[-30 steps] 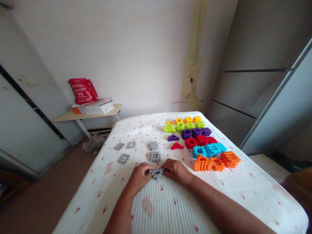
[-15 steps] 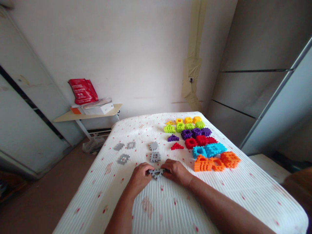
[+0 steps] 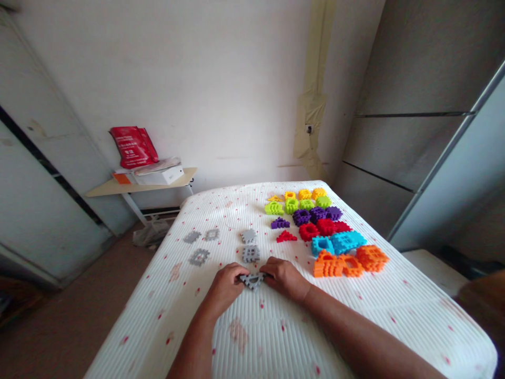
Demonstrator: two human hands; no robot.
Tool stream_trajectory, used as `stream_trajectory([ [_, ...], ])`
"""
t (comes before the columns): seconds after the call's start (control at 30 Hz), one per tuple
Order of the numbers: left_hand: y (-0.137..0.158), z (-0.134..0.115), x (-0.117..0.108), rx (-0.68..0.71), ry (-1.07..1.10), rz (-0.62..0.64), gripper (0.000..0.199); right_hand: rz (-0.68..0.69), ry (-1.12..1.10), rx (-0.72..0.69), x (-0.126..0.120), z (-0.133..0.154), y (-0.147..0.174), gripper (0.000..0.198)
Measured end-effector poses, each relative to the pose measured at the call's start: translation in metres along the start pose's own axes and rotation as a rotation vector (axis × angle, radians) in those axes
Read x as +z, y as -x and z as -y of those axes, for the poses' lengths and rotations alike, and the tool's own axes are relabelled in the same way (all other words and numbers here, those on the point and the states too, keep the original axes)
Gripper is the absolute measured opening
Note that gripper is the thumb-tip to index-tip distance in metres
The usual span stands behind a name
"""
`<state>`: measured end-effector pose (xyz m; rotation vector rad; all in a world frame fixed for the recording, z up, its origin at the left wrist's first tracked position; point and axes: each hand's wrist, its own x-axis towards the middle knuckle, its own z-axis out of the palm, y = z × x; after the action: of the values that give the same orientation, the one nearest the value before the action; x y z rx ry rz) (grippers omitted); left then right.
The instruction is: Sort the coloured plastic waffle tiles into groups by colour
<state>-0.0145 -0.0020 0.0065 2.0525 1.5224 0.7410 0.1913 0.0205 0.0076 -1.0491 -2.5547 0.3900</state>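
A grey triangular interlocking block (image 3: 253, 282) with notched edges and a hole lies between my hands, low over the bed. My left hand (image 3: 228, 287) pinches its left corner, and my right hand (image 3: 284, 278) grips the right corner. Whether it is one piece or several stacked cannot be made out. Just beyond it are a grey window-patterned block (image 3: 251, 253) and a solid grey block (image 3: 249, 236). Farther left, three flat grey pieces lie apart: a solid one (image 3: 192, 237), a square frame (image 3: 212, 235) and another with an opening (image 3: 199, 257).
To the right, blocks stand grouped by colour: orange (image 3: 373, 259), blue (image 3: 347, 241), red (image 3: 325, 227), purple (image 3: 302, 217), green (image 3: 291, 206) and yellow (image 3: 304, 195). They rest on a white quilted bed cover (image 3: 276, 337). A side table (image 3: 104, 188) holds a red bag (image 3: 134, 147) and a white box (image 3: 160, 176).
Both hands keep their grip on the grey triangular block, which has shifted very slightly to the left. The other blocks stay in place.
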Motion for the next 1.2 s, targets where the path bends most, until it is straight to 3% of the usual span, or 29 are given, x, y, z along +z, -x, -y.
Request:
stream_trajectory([
  [1.2,-0.0005,0.0026,0.0039,-0.032,0.023,-0.012,0.030,-0.023,-0.023,-0.009,-0.0010,0.0019,0.0008,0.015],
])
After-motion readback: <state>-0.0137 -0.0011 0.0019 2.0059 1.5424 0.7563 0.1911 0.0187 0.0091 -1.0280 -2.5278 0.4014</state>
